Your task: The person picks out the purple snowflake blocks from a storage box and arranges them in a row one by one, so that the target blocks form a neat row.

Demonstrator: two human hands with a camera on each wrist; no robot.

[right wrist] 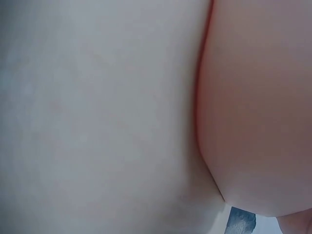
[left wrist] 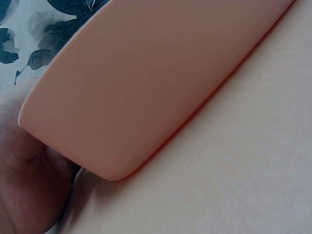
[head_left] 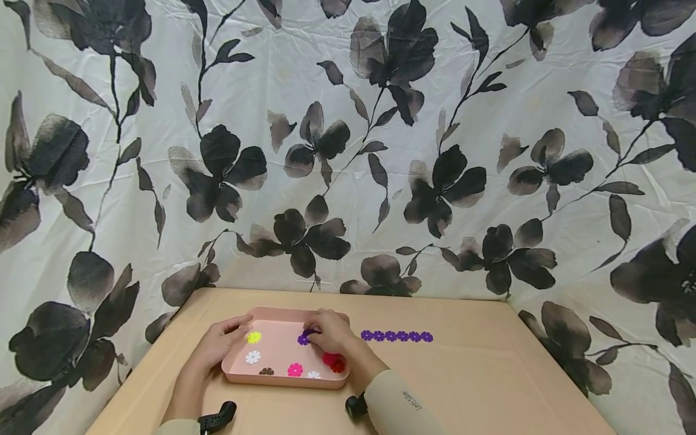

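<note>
- Two hands work at a pink tray (head_left: 283,379) on a tan table (head_left: 489,374), in front of a flower-printed cloth backdrop (head_left: 348,151).
- Right hand (head_left: 330,332) reaches into the tray, its fingers curled over a purple flower disc (head_left: 303,339); it seems to be pinching the disc, though the fingertips hide the contact.
- Left hand (head_left: 220,343) rests against the tray's left rim with its fingers bent loosely along the edge, steadying it rather than gripping anything.
- Other discs lie loose in the tray: yellow (head_left: 253,337), white (head_left: 252,357), pink (head_left: 295,369), red (head_left: 338,365), brown (head_left: 266,371).
- Six purple discs (head_left: 397,336) sit linked in a row on the table just right of the tray.
- Judged from this, the step in hand is picking a purple disc out of the tray; the next move calls for lifting it clear of the rim without dragging the other discs and bringing it over to the row's near end.
- Only the head view shows the discs, the row and both hands.
- From the left wrist, the tray's outer wall (left wrist: 146,83) appears close up with part of the hand beside it; the right wrist gives only a blurred tray corner (right wrist: 258,112) on the table, so neither settles the grip.
</note>
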